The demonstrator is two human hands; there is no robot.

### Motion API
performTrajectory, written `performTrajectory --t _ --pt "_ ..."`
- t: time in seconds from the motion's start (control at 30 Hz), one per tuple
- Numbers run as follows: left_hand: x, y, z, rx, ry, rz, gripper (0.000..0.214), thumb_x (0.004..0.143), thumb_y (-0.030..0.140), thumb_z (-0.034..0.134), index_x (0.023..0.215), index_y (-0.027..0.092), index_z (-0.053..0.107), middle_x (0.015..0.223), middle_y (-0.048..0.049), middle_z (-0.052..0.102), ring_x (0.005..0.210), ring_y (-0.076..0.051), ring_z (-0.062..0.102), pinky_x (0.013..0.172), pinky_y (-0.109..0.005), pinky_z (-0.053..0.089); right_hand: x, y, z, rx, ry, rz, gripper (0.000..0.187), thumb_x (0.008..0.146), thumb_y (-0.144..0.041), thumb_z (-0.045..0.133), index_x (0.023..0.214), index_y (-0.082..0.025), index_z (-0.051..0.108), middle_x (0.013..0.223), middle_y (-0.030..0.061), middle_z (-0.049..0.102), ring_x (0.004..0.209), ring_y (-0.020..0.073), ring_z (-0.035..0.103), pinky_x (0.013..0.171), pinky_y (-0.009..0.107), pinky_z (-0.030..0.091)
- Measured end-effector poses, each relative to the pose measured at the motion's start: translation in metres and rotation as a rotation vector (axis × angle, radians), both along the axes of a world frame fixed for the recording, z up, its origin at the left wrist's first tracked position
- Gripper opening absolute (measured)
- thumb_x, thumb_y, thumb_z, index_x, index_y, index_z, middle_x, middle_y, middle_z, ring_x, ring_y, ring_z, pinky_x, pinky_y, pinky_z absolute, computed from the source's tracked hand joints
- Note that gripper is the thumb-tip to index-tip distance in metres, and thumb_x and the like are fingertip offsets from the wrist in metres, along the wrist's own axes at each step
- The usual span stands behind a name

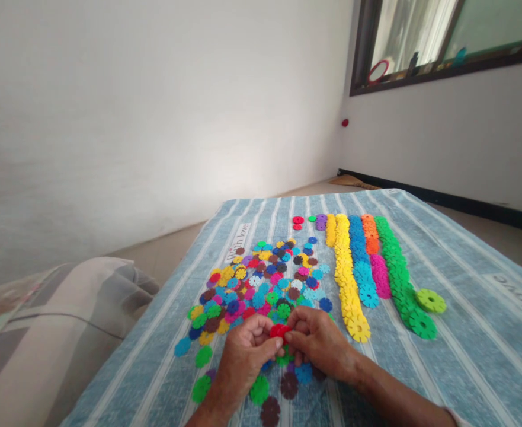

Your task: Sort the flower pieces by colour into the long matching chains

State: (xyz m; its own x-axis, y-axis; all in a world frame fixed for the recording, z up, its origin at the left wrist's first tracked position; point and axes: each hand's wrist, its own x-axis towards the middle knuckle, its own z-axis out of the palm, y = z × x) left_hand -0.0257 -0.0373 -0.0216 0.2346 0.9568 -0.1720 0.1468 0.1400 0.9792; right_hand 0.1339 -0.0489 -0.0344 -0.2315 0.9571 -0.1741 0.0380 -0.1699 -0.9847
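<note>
My left hand (245, 350) and my right hand (316, 341) meet over the near part of a striped blue sheet (465, 332). Both pinch a small stack of red snowflake discs (279, 330) between their fingertips, and a green disc (282, 359) shows just beneath them. A loose pile of mixed coloured discs (265, 281) spreads out beyond the hands. To the right lie sorted rows: yellow (347, 279), blue (361, 261), orange and pink (374, 255), and green (398, 279).
A folded grey blanket (56, 320) lies to the left of the sheet. Two red discs, a green and some purple ones (309, 221) sit at the far end. White walls stand behind, with a window (442, 35) at the upper right.
</note>
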Motion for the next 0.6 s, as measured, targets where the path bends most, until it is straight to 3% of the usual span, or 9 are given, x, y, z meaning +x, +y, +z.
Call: performTrajectory --t 0.17,0.33,0.47,0.6 --pt "0.001 0.005 0.011 0.048 0.058 0.038 0.014 0.060 0.027 0.068 0.065 0.017 0.060 0.054 0.0001 0.064 0.050 -0.014 0.060 0.048 -0.021 0.044 -0.005 0.002 -0.006 0.045 -0.014 -0.039 0.006 0.077 -0.013 0.054 0.077 -0.018 0.051 0.055 -0.0058 0.056 0.043 0.0083 0.052 0.040 0.016 0.035" --pt "0.001 0.027 0.037 0.178 0.146 0.079 0.013 0.060 0.027 0.067 0.067 0.017 0.060 0.053 0.0015 0.064 0.050 -0.014 0.060 0.048 -0.022 0.045 -0.006 -0.001 -0.016 0.378 -0.301 -0.129 0.011 0.084 -0.027 0.054 0.078 -0.018 0.057 0.054 -0.0049 0.052 0.049 0.0085 0.046 0.044 0.018 0.027" --pt "0.010 0.065 0.056 0.307 0.214 0.058 0.012 0.061 0.025 0.065 0.069 0.018 0.059 0.050 0.0033 0.062 0.049 -0.014 0.060 0.051 -0.022 0.047 -0.009 0.000 -0.036 0.642 -0.557 -0.055 0.016 0.087 -0.030 0.049 0.078 -0.019 0.057 0.064 -0.0003 0.061 0.054 0.0102 0.052 0.050 0.020 0.031" --pt "0.029 0.124 0.055 0.376 0.278 0.011 0.012 0.061 0.024 0.064 0.070 0.018 0.057 0.052 0.0033 0.063 0.049 -0.014 0.061 0.048 -0.022 0.047 -0.019 0.010 -0.059 0.738 -0.649 0.004 0.014 0.083 -0.032 0.053 0.077 -0.021 0.058 0.065 -0.0013 0.064 0.054 0.0105 0.054 0.047 0.019 0.031"
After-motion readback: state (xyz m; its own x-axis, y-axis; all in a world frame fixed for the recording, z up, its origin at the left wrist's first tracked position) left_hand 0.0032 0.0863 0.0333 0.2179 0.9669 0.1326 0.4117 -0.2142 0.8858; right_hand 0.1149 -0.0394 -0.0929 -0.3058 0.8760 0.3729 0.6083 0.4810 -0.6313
